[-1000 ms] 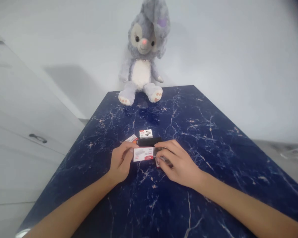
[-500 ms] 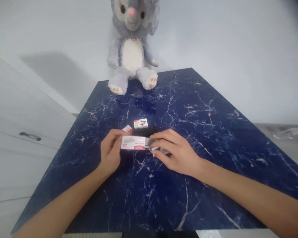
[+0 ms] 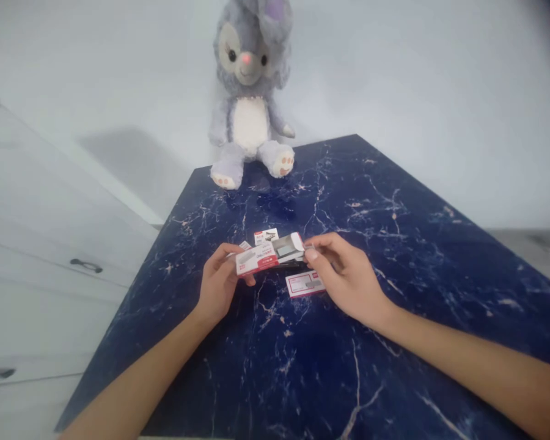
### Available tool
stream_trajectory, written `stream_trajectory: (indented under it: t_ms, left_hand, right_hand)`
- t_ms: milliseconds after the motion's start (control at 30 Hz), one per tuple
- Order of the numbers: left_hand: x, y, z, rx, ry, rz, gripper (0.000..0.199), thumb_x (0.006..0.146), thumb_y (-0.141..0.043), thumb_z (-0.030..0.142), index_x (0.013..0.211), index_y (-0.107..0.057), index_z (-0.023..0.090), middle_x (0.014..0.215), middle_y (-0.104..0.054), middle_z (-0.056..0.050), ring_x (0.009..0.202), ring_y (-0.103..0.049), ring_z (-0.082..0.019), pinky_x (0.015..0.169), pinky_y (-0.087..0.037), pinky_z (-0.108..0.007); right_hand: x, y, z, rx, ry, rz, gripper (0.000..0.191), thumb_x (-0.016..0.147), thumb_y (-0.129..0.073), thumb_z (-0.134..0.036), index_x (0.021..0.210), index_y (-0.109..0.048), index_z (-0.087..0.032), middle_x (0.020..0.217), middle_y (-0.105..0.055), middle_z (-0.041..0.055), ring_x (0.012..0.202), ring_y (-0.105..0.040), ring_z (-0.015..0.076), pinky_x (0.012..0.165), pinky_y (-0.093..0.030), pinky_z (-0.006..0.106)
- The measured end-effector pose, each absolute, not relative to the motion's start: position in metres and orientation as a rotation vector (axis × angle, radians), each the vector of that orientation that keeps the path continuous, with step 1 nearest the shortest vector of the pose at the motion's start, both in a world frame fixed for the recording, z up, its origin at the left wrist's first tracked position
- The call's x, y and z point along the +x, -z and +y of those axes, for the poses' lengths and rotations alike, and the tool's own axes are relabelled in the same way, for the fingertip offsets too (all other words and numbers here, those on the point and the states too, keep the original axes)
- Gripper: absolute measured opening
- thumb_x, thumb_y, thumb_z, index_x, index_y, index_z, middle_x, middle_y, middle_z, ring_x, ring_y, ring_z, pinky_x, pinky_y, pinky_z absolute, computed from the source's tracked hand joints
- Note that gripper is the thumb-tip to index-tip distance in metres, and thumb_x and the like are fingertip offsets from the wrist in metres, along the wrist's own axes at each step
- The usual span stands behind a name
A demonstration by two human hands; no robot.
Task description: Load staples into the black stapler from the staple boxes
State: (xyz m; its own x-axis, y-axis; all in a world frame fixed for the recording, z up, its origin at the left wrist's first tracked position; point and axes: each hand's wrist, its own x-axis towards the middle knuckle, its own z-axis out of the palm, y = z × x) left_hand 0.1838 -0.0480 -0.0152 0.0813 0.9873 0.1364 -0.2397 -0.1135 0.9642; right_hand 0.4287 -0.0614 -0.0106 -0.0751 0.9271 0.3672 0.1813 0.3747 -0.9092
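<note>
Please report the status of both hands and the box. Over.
Left hand gripping white-and-red box; right hand at its open end. Black item mostly hidden; second box nearby.

Totally bare from the left hand point(image 3: 217, 282) up the left forearm point(image 3: 151, 371), and same deal with the right hand point(image 3: 348, 275) and right forearm point(image 3: 462, 351). Pretty slim at the wrists point(image 3: 203, 324), wider farther up, with slender, smooth-looking fingers point(image 3: 332, 241). Kinda too blurry to make out much on the fingernails point(image 3: 310, 255), tbh.
</note>
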Motion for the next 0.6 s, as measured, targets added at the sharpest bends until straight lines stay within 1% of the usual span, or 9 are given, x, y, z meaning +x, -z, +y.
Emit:
stream_trajectory:
  t_ms: [133, 200, 267, 333, 433, 533, 600]
  left_hand:
    - [0.185, 0.019, -0.054, 1.331, -1.195, 0.903, 0.014, 0.092, -0.063, 0.029, 0.102, -0.061, 0.02, 0.065, -0.072, -0.001, 0.054, -0.066, -0.015, 0.061, -0.052, -0.026]
    - [0.185, 0.017, -0.057, 1.419, -1.135, 0.934, 0.018, 0.094, -0.062, 0.029, 0.11, -0.062, 0.02, 0.066, -0.073, -0.001, 0.058, -0.068, -0.015, 0.066, -0.053, -0.027]
    - [0.183, 0.016, -0.059, 1.486, -1.087, 0.953, 0.027, 0.095, -0.062, 0.028, 0.12, -0.061, 0.02, 0.069, -0.075, -0.003, 0.063, -0.07, -0.016, 0.07, -0.054, -0.028]
    - [0.181, 0.017, -0.059, 1.508, -1.054, 0.913, 0.034, 0.094, -0.064, 0.028, 0.127, -0.06, 0.02, 0.07, -0.075, -0.004, 0.064, -0.071, -0.017, 0.071, -0.054, -0.029]
    - [0.177, 0.019, -0.057, 1.399, -1.056, 0.738, 0.034, 0.092, -0.067, 0.034, 0.124, -0.064, 0.024, 0.067, -0.074, -0.003, 0.059, -0.069, -0.017, 0.065, -0.054, -0.028]
    - [0.176, 0.019, -0.055, 1.239, -0.989, 0.601, 0.033, 0.087, -0.072, 0.038, 0.119, -0.068, 0.029, 0.074, -0.076, -0.003, 0.06, -0.07, -0.017, 0.061, -0.054, -0.027]
    - [0.176, 0.018, -0.055, 1.182, -0.916, 0.572, 0.033, 0.086, -0.073, 0.037, 0.119, -0.069, 0.031, 0.08, -0.077, -0.004, 0.064, -0.071, -0.017, 0.062, -0.054, -0.026]
  right_hand:
    - [0.429, 0.009, -0.058, -0.998, -0.886, -1.443, 0.016, 0.096, -0.061, -0.038, 0.099, -0.065, -0.023, 0.084, -0.071, 0.0016, 0.07, -0.068, 0.0159, 0.061, -0.056, 0.026]
    - [0.431, 0.011, -0.055, -0.989, -0.838, -1.434, 0.015, 0.097, -0.06, -0.036, 0.102, -0.065, -0.023, 0.095, -0.072, 0.0041, 0.077, -0.07, 0.0175, 0.065, -0.058, 0.028]
    - [0.433, 0.013, -0.052, -0.984, -0.724, -1.479, 0.014, 0.098, -0.057, -0.033, 0.105, -0.065, -0.023, 0.109, -0.071, 0.0068, 0.09, -0.07, 0.0201, 0.074, -0.06, 0.032]
    - [0.436, 0.013, -0.049, -0.977, -0.599, -1.572, 0.013, 0.099, -0.055, -0.029, 0.106, -0.064, -0.023, 0.116, -0.07, 0.0074, 0.097, -0.069, 0.021, 0.08, -0.059, 0.034]
    - [0.441, 0.01, -0.048, -0.926, -0.473, -1.701, 0.013, 0.098, -0.053, -0.024, 0.107, -0.062, -0.023, 0.115, -0.071, 0.0071, 0.1, -0.068, 0.0209, 0.083, -0.058, 0.035]
    - [0.445, 0.006, -0.05, -0.814, -0.383, -1.755, 0.012, 0.095, -0.056, -0.019, 0.105, -0.061, -0.022, 0.118, -0.07, 0.0074, 0.105, -0.066, 0.021, 0.088, -0.055, 0.037]
    - [0.446, 0.005, -0.05, -0.708, -0.368, -1.804, 0.013, 0.093, -0.06, -0.018, 0.105, -0.061, -0.022, 0.116, -0.071, 0.0071, 0.101, -0.067, 0.02, 0.087, -0.055, 0.037]
